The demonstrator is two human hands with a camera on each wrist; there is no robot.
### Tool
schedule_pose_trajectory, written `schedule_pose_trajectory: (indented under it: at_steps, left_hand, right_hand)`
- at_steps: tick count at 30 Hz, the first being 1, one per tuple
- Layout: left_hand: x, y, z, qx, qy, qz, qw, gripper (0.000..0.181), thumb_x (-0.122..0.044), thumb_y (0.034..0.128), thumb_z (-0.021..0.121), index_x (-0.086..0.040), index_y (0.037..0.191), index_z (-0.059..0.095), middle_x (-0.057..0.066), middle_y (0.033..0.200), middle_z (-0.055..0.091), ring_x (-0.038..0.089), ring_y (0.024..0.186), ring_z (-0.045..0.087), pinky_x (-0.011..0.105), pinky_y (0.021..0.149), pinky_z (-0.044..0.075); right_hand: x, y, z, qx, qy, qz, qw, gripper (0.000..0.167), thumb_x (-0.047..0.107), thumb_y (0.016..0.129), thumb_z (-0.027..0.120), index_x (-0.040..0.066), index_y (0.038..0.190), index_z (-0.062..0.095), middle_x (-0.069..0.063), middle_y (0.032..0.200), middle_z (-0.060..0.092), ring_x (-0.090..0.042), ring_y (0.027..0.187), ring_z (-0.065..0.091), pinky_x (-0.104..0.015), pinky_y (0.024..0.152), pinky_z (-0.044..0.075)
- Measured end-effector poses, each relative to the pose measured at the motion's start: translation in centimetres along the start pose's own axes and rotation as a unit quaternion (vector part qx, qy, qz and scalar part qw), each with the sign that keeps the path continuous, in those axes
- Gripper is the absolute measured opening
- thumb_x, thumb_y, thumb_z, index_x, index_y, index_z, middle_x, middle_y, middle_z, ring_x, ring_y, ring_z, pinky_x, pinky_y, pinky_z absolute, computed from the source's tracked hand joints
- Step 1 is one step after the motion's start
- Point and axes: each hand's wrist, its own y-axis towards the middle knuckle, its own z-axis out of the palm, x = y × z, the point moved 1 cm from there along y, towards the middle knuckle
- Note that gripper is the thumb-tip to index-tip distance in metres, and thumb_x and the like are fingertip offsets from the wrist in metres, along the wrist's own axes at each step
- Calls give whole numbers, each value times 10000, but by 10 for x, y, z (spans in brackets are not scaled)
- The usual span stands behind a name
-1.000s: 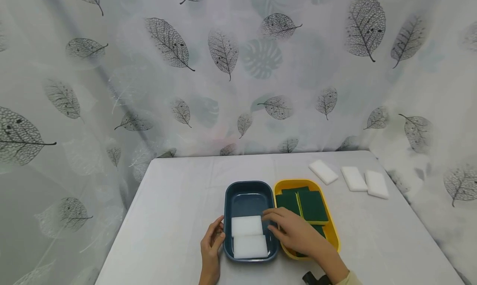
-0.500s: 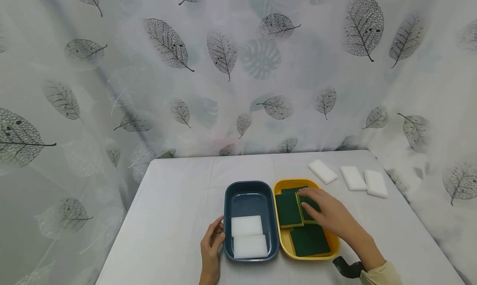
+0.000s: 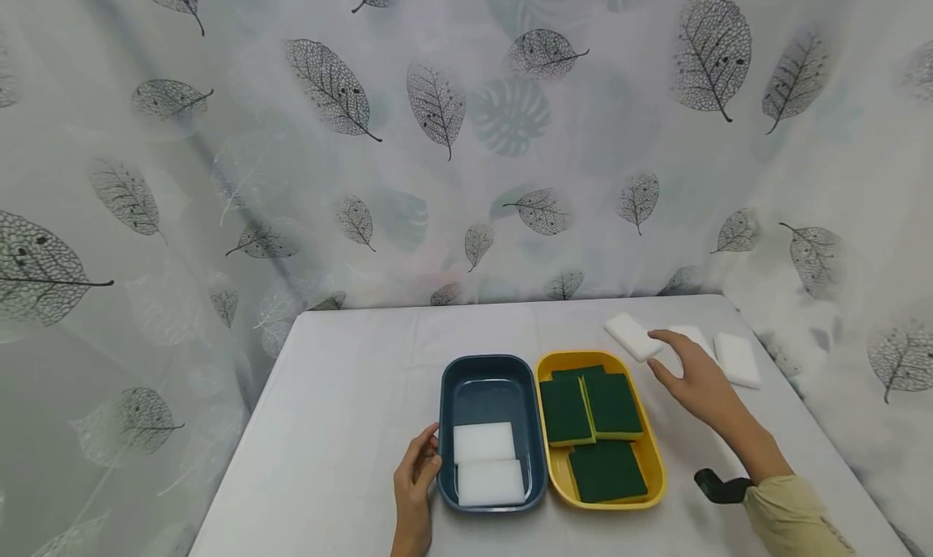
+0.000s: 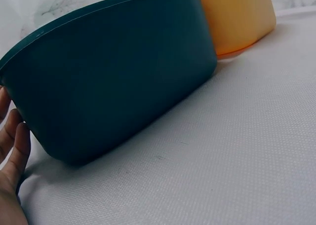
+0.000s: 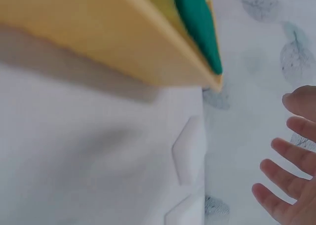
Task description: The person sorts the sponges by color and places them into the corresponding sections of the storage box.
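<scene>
My right hand point(image 3: 692, 383) hovers at the table's right with its fingers spread and nothing in them. Its fingertips are nearest to a white sponge point(image 3: 630, 335) at the back. The right wrist view shows the same hand point(image 5: 296, 168) with fingers extended. My left hand point(image 3: 415, 484) rests against the left side of a blue bin point(image 3: 488, 399), and in the left wrist view its fingers point(image 4: 19, 148) touch the outer wall. Inside that bin lie two white sponges, a rear one point(image 3: 484, 442) and a front one point(image 3: 492, 482).
A yellow bin point(image 3: 659, 472) stands against the blue one, holding several green-and-yellow scouring sponges point(image 3: 608, 469). Two more white sponges lie at the back right, one point(image 3: 737, 359) in full view and one point(image 3: 694, 335) partly behind my right hand. A leaf-print curtain point(image 3: 452, 217) hangs behind the table.
My right hand has moved from the blue bin, across the yellow bin, to the white sponges at the back right. My left hand stays at the blue bin.
</scene>
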Motion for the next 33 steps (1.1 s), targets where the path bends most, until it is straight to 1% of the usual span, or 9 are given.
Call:
schedule_pose_trajectory:
  at_steps: [4, 9, 11, 16, 20, 22, 27, 33]
  left_hand:
    - [0, 0, 0, 12, -1, 28, 10000, 408, -152, 969, 616, -245, 1363, 668, 31, 1181, 653, 147, 1094, 585, 150, 955, 472]
    - [0, 0, 0, 16, -28, 51, 10000, 413, -140, 968, 616, -243, 1365, 667, 36, 1182, 651, 150, 1093, 586, 151, 950, 477]
    - [0, 0, 0, 29, -53, 52, 10000, 415, -139, 967, 618, -242, 1365, 666, 38, 1187, 651, 153, 1097, 587, 152, 951, 480]
    - [1, 1, 0, 39, -28, 45, 10000, 416, -148, 968, 619, -247, 1369, 663, 31, 1193, 655, 152, 1102, 590, 151, 958, 483]
    - [2, 1, -1, 21, 5, 50, 10000, 415, -148, 968, 616, -254, 1366, 664, 29, 1185, 655, 153, 1095, 591, 152, 954, 482]
    - [2, 2, -1, 27, -9, 51, 10000, 413, -151, 970, 614, -255, 1367, 664, 26, 1188, 655, 153, 1100, 590, 150, 959, 480]
    - [2, 2, -1, 39, -13, 44, 10000, 411, -161, 973, 612, -241, 1373, 662, 29, 1196, 655, 158, 1110, 588, 146, 968, 475]
    - [1, 1, -1, 53, -17, 24, 10000, 419, -148, 967, 611, -232, 1373, 664, 34, 1192, 656, 170, 1113, 586, 150, 972, 471]
  right_hand:
    - [-19, 7, -1, 139, -88, 223, 9996, 586, 189, 1006, 678, -37, 1491, 440, -361, 1524, 437, -575, 1379, 418, -747, 1074, 379]
    - [-41, 13, -3, 335, -285, 416, 9982, 653, 190, 992, 663, -87, 1509, 377, -403, 1533, 364, -609, 1379, 362, -764, 1083, 343]
    - [-52, 14, -3, 299, -401, 452, 9977, 664, 174, 980, 666, -108, 1501, 366, -424, 1515, 354, -626, 1355, 362, -772, 1071, 342]
    - [-75, 13, -4, -29, -838, 531, 9951, 662, 131, 937, 681, -148, 1457, 380, -473, 1454, 361, -684, 1257, 394, -809, 972, 383]
    - [-87, 13, -6, -124, -1076, 719, 9915, 667, 137, 931, 660, -174, 1446, 371, -508, 1446, 334, -719, 1258, 354, -842, 931, 366]
    - [-91, 12, -8, -86, -1124, 832, 9901, 665, 143, 936, 642, -181, 1445, 362, -520, 1447, 313, -727, 1274, 324, -847, 928, 356]
    - [-103, 10, -11, 58, -1356, 1084, 9848, 661, 164, 932, 613, -183, 1431, 353, -532, 1438, 286, -726, 1281, 305, -844, 921, 370]
    - [-118, 3, -13, 218, -1412, 1301, 9811, 677, 142, 915, 594, -240, 1404, 325, -565, 1394, 264, -754, 1254, 297, -833, 964, 354]
